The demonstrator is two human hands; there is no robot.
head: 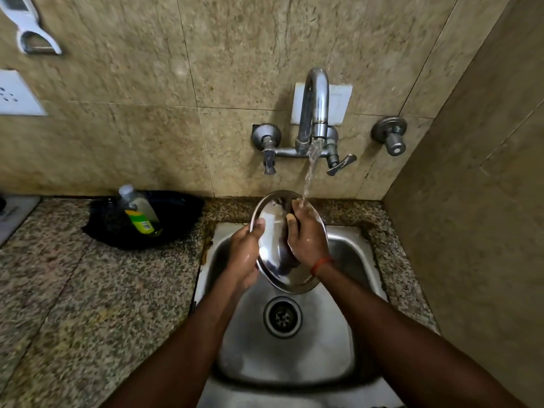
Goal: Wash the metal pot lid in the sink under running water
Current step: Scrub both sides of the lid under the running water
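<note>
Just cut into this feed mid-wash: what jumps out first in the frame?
The shiny metal pot lid, held tilted above the steel sink, draws the eye at centre: the left hand grips its left rim while the right hand presses on its face. Water streams from the wall faucet onto the right hand's fingers at the lid's top edge. On the speckled counter to the left, a soap bottle leans in a black bowl.
</note>
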